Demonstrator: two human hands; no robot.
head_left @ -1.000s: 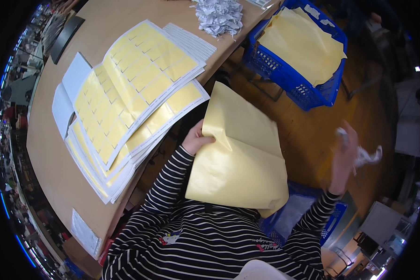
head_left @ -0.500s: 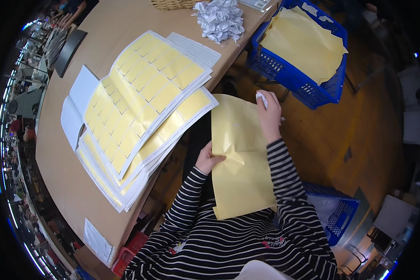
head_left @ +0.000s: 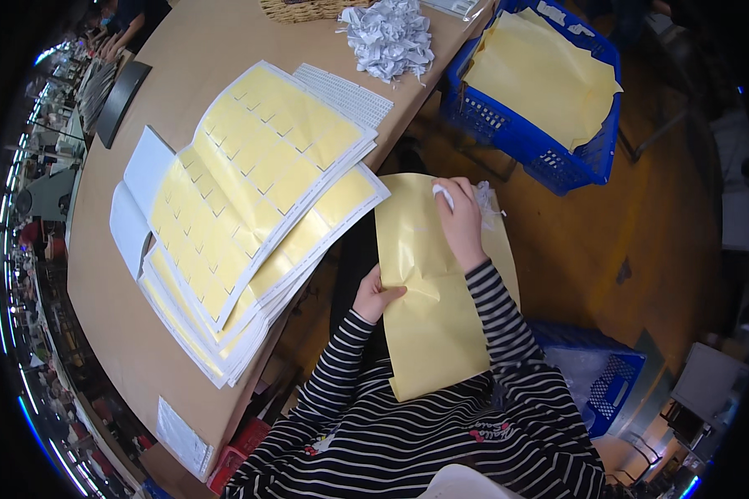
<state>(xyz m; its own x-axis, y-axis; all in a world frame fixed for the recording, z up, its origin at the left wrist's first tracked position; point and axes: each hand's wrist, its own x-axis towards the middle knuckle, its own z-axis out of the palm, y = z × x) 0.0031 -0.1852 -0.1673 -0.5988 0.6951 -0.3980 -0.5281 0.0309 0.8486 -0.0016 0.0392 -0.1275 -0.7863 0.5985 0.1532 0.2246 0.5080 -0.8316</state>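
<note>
A large yellow paper sheet (head_left: 433, 341) lies across my lap, slightly creased near its left edge. My left hand (head_left: 373, 298) grips that edge, thumb on top and fingers underneath. Over the sheet's upper right part, my right hand (head_left: 462, 220) is closed around a white crumpled wad of paper (head_left: 443, 196). White, partly see-through scraps (head_left: 489, 206) stick out on the far side of this hand. Left of the sheet, a stack of yellow sheets with white borders and cut marks (head_left: 258, 158) rests on the table, its corner close to the sheet I hold.
On the brown table (head_left: 100, 274) are a heap of white paper scraps (head_left: 389, 40), a wicker basket (head_left: 308, 8), a dark slab (head_left: 123, 104) and a clear packet (head_left: 183, 439). A blue crate (head_left: 549, 170) holds yellow sheets. Another blue crate (head_left: 612, 391) stands lower right. Someone works at far left.
My right hand has moved left and inward with the wad, from the sheet's right edge to over its surface. More of the sheet's right side now shows. My left hand keeps its hold.
</note>
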